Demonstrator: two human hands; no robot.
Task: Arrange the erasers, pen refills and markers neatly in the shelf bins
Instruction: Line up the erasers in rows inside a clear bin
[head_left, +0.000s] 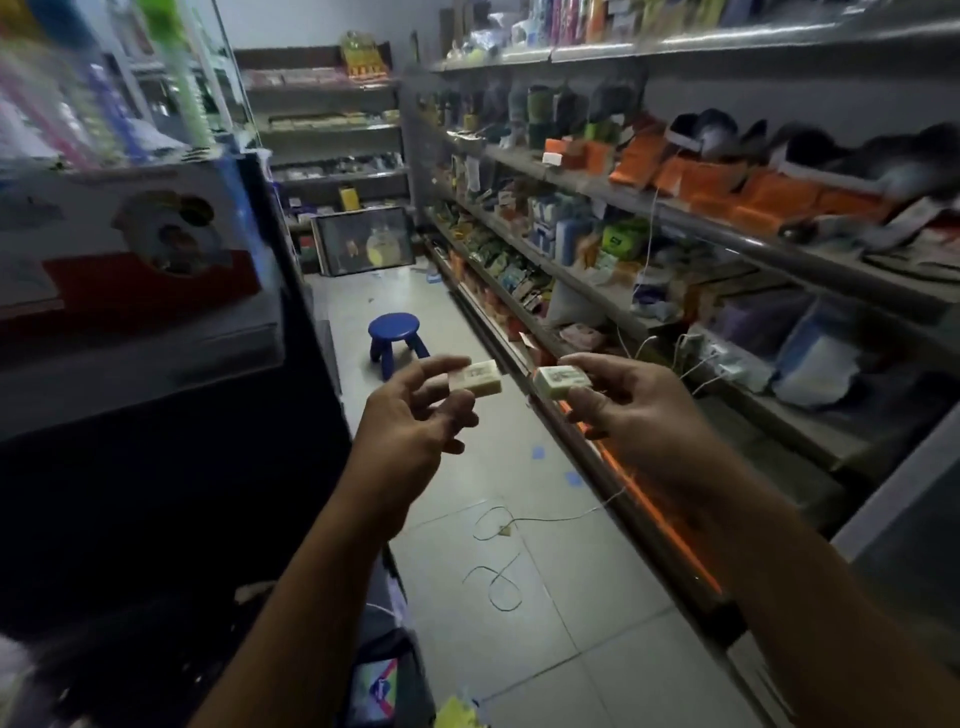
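Here, stocked shelves (675, 218) line a tiled floor (545, 597), blue stool (395, 338) beyond.

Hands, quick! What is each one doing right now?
The left hand pinches a small cream rectangular printed eraser.
The right hand pinches a matching cream rectangular eraser.

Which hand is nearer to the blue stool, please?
Left. The left hand sits just below the blue stool in view; the right hand is farther off to its right.
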